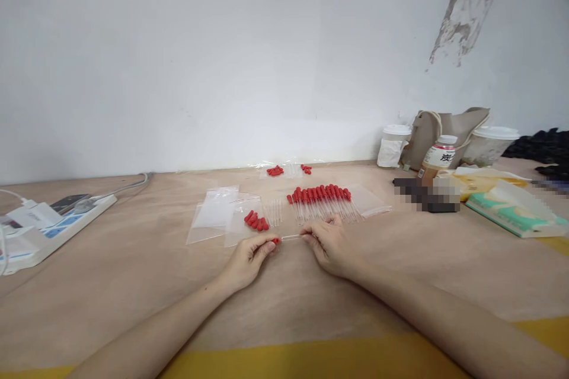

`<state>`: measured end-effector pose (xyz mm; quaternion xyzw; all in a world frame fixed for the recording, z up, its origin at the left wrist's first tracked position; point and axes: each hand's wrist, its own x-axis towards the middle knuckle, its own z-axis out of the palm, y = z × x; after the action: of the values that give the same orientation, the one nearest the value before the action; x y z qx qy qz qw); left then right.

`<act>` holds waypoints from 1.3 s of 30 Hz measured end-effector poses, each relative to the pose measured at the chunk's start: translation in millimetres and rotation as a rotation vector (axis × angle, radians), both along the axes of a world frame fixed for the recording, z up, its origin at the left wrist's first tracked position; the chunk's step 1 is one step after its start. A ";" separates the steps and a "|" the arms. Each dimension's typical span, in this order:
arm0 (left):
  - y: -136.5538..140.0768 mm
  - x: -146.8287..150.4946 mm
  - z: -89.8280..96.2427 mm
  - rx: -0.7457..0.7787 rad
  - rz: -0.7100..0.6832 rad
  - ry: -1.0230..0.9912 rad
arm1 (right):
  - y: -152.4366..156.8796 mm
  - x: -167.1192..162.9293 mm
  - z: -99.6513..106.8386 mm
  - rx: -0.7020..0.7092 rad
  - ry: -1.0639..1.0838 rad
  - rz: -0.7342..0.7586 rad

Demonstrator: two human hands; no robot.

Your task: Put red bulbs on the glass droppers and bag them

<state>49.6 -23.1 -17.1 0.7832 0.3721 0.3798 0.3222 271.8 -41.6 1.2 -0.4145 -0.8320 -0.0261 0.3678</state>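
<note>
"Pinching what, from where you sit?"

"My left grip (249, 257) is closed on a red bulb (276, 241), my right grip (325, 244) on a thin clear tube (291, 237), over the middle of the brown table (284, 302); I can't tell whether bulb and tube touch."

"Risks?"

"Sideways pressure might crack the tube; a loose pinch could let the bulb slip."

"Around it?"

"Red-topped tubes (328, 192) lie further back, a power strip (60, 230) toward the left edge, a scuffed wall (222, 59) along the back edge."

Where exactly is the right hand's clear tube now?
In the head view, the tube is central, between the right hand and the red cap in the left hand.
</note>
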 end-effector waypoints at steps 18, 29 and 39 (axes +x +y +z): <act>-12.7 6.1 21.6 0.061 -0.033 0.110 | 5.3 7.1 -1.3 -0.053 0.038 0.010; -4.3 3.0 7.1 -0.086 -0.021 -0.072 | 2.1 4.8 -3.6 -0.016 -0.001 0.108; -5.3 3.9 8.4 -0.177 -0.007 -0.069 | -1.9 2.4 -0.8 0.024 -0.047 0.138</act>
<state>53.5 -28.4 -8.7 0.7394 0.3901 0.3712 0.4042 274.2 -43.5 0.4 -0.3511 -0.8666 -0.0203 0.3540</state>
